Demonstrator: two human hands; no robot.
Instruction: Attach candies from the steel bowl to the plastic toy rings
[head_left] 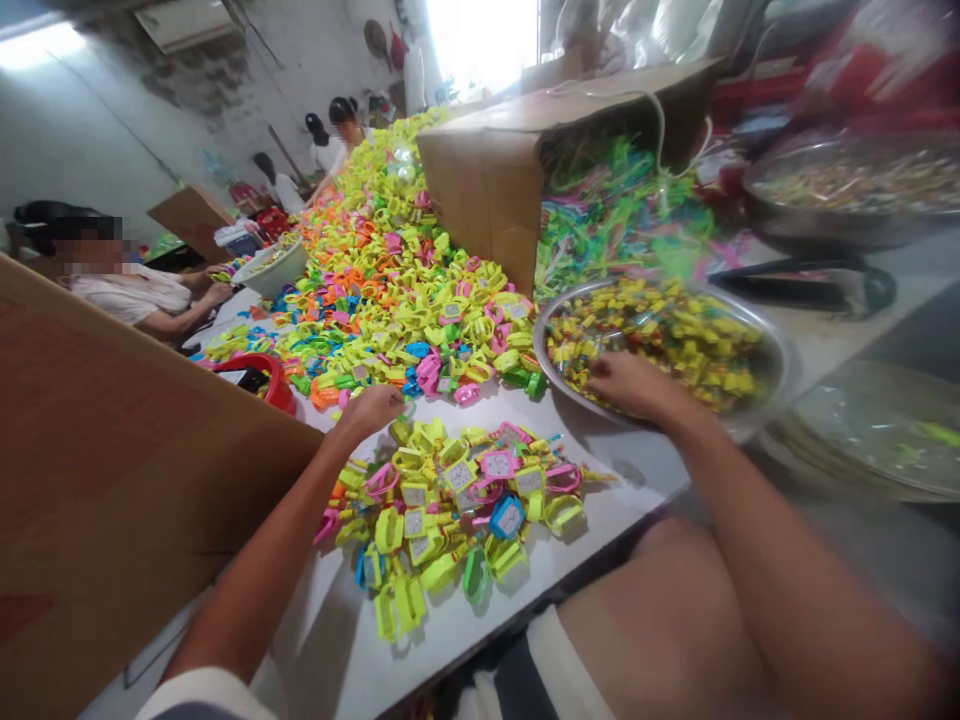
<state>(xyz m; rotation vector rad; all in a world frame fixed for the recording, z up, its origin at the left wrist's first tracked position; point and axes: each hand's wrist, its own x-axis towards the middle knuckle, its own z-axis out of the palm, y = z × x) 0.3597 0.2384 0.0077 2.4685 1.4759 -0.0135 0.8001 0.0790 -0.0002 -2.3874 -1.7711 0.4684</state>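
My left hand is closed at the edge of a big heap of plastic toy watches, mostly yellow with some pink, orange, blue and green. What its fingers hold, if anything, is hidden. Just in front of it lies a smaller pile of toy watches, mixed with little wrapped pieces. My right hand reaches over the near rim of a round metal basin. Its fingers are curled together against small yellow wrapped pieces that fill the basin. I cannot make out what is between them.
A cardboard box on its side holds green and pink strips. Another carton stands close at my left, near a red basket. A black-handled tool lies behind the basin. A co-worker sits across on the left.
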